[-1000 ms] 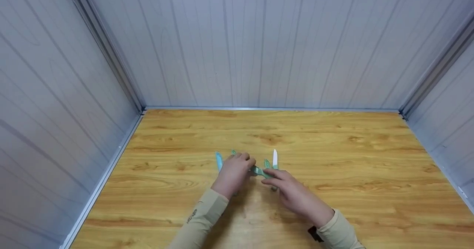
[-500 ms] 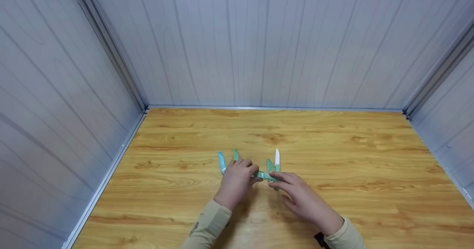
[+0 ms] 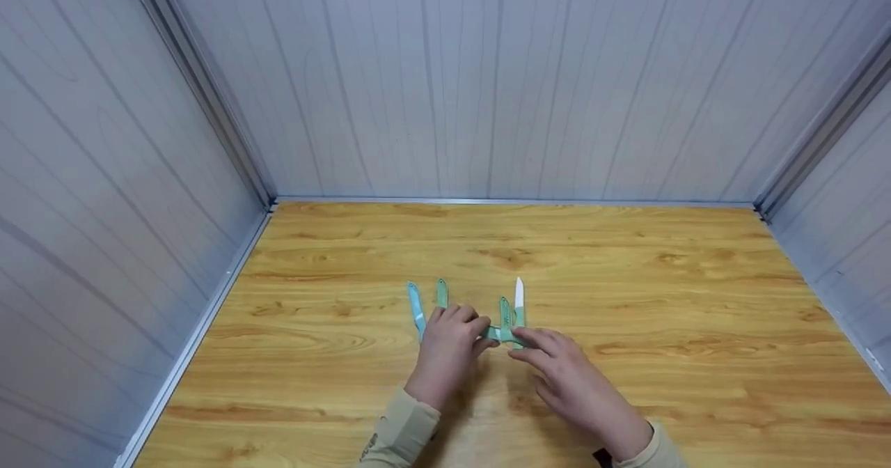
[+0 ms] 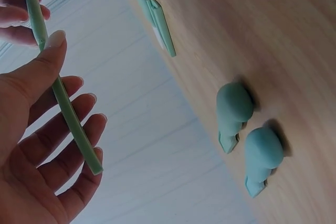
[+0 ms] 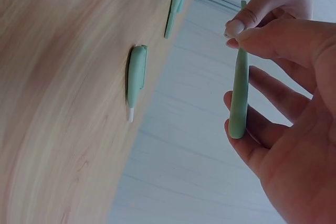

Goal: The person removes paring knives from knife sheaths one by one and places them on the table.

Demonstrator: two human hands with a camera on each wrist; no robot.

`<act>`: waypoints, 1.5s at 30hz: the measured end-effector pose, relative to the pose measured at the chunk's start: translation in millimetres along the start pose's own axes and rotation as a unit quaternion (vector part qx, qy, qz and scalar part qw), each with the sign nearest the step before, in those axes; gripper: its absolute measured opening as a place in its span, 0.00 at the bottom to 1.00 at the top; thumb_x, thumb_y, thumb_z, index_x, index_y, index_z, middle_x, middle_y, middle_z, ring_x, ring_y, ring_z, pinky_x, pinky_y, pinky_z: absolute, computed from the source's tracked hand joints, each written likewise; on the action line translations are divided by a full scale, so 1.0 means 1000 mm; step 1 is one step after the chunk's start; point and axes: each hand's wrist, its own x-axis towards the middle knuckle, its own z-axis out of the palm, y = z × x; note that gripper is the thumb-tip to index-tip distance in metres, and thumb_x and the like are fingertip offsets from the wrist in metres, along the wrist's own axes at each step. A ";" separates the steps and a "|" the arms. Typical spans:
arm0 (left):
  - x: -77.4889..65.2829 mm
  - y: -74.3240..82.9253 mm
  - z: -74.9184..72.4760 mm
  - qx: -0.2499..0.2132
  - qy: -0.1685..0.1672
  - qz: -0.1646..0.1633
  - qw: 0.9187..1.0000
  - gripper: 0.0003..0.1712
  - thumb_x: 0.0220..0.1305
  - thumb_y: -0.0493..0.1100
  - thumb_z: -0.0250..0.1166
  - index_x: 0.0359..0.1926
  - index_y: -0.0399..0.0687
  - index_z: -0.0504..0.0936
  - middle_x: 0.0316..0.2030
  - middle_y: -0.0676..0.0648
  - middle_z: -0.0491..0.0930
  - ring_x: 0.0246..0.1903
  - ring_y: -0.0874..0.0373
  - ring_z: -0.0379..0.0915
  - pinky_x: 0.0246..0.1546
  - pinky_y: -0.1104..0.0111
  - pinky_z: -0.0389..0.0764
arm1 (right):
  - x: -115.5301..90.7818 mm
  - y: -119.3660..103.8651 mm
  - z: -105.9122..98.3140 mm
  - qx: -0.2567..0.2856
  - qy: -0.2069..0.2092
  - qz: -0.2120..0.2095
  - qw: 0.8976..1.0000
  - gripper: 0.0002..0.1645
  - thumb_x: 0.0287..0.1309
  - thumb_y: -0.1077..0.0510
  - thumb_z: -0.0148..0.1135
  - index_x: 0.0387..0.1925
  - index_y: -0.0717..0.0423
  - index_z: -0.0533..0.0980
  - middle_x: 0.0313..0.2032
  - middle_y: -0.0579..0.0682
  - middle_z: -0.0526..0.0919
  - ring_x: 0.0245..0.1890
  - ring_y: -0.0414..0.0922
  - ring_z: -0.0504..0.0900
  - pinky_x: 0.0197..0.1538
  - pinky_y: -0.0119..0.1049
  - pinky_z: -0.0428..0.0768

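Both hands hold one slim green paring knife (image 5: 239,98) above the table, its sheath seemingly over the blade. My left hand (image 3: 451,346) pinches the sheath end between thumb and fingers. At the handle end, my right hand (image 3: 567,377) grips with its thumb on one side and fingers behind. No blade shows plainly. On the table behind the hands lie a white-bladed green knife (image 3: 519,304) and a separate green sheath (image 3: 506,313). By the left hand lie a blue knife (image 3: 415,302) and another green one (image 3: 442,292), both partly hidden by that hand.
The wood-patterned tabletop (image 3: 334,245) spreads around the hands. A pale panel wall (image 3: 445,92) rises along its back edge. Similar panels (image 3: 118,196) stand at the left and right sides.
The held knife has swung from slanting to nearly level. My left hand has come slightly right and nearer, uncovering more of the green knife behind it. The right thumb shows apart from the fingers.
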 end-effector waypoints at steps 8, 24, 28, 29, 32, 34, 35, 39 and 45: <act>-0.005 0.006 -0.002 -0.019 0.027 -0.013 0.999 0.13 0.52 0.55 0.71 0.35 0.54 0.86 0.32 0.55 0.77 0.36 0.58 0.71 0.41 0.61 0.74 | -0.002 -0.006 -0.001 -0.020 0.033 -0.012 0.999 0.27 0.45 0.70 0.69 0.50 0.49 0.79 0.62 0.49 0.70 0.60 0.49 0.69 0.56 0.52 0.70; -0.006 0.024 -0.015 0.005 0.055 -0.015 0.998 0.14 0.51 0.55 0.71 0.35 0.54 0.87 0.30 0.56 0.78 0.34 0.58 0.70 0.40 0.62 0.74 | 0.000 -0.020 -0.008 -0.064 0.065 -0.008 0.996 0.34 0.40 0.69 0.72 0.55 0.53 0.77 0.58 0.51 0.72 0.58 0.51 0.69 0.57 0.51 0.69; -0.006 0.029 -0.015 0.005 0.069 -0.008 0.998 0.14 0.50 0.55 0.71 0.34 0.53 0.87 0.29 0.56 0.76 0.33 0.58 0.70 0.38 0.64 0.73 | 0.000 -0.021 -0.007 -0.084 0.078 -0.003 0.993 0.36 0.38 0.69 0.73 0.55 0.53 0.76 0.55 0.53 0.72 0.56 0.51 0.70 0.56 0.51 0.68; -0.006 0.029 -0.015 0.004 0.072 -0.007 0.997 0.14 0.50 0.55 0.71 0.33 0.53 0.87 0.29 0.57 0.76 0.33 0.58 0.70 0.37 0.65 0.73 | 0.000 -0.021 -0.007 -0.090 0.082 -0.002 0.993 0.36 0.38 0.68 0.73 0.55 0.53 0.76 0.55 0.53 0.72 0.55 0.51 0.70 0.56 0.51 0.68; -0.006 0.032 -0.015 0.001 0.080 -0.003 0.997 0.13 0.50 0.55 0.71 0.32 0.53 0.86 0.28 0.57 0.75 0.33 0.59 0.70 0.37 0.66 0.72 | 0.000 -0.020 -0.006 -0.102 0.093 0.003 0.990 0.36 0.37 0.68 0.72 0.54 0.52 0.77 0.53 0.53 0.72 0.53 0.52 0.71 0.55 0.50 0.68; -0.005 0.033 -0.015 -0.001 0.082 0.000 0.997 0.14 0.50 0.55 0.71 0.31 0.53 0.86 0.28 0.57 0.75 0.33 0.59 0.69 0.36 0.66 0.72 | 0.000 -0.020 -0.005 -0.110 0.099 0.005 0.989 0.36 0.36 0.68 0.72 0.54 0.52 0.77 0.52 0.53 0.73 0.52 0.52 0.71 0.55 0.50 0.68; -0.005 0.034 -0.015 -0.001 0.082 0.001 0.997 0.14 0.50 0.56 0.71 0.31 0.53 0.86 0.28 0.57 0.75 0.32 0.59 0.69 0.36 0.67 0.72 | 0.000 -0.019 -0.005 -0.112 0.102 0.007 0.988 0.35 0.36 0.68 0.72 0.53 0.52 0.77 0.52 0.54 0.73 0.51 0.52 0.72 0.54 0.50 0.68; -0.005 0.037 -0.015 -0.001 0.080 0.006 0.997 0.14 0.51 0.56 0.70 0.31 0.53 0.86 0.28 0.57 0.75 0.33 0.59 0.69 0.36 0.66 0.72 | 0.000 -0.018 -0.005 -0.118 0.113 0.018 0.986 0.35 0.36 0.68 0.73 0.52 0.53 0.78 0.49 0.54 0.74 0.50 0.54 0.73 0.53 0.51 0.70; -0.005 0.040 -0.015 0.006 0.077 0.013 0.997 0.14 0.52 0.56 0.70 0.32 0.53 0.86 0.29 0.57 0.76 0.33 0.59 0.69 0.36 0.66 0.72 | 0.003 -0.016 -0.009 -0.117 0.110 0.051 0.986 0.26 0.43 0.70 0.70 0.48 0.53 0.79 0.45 0.51 0.74 0.45 0.51 0.73 0.50 0.48 0.72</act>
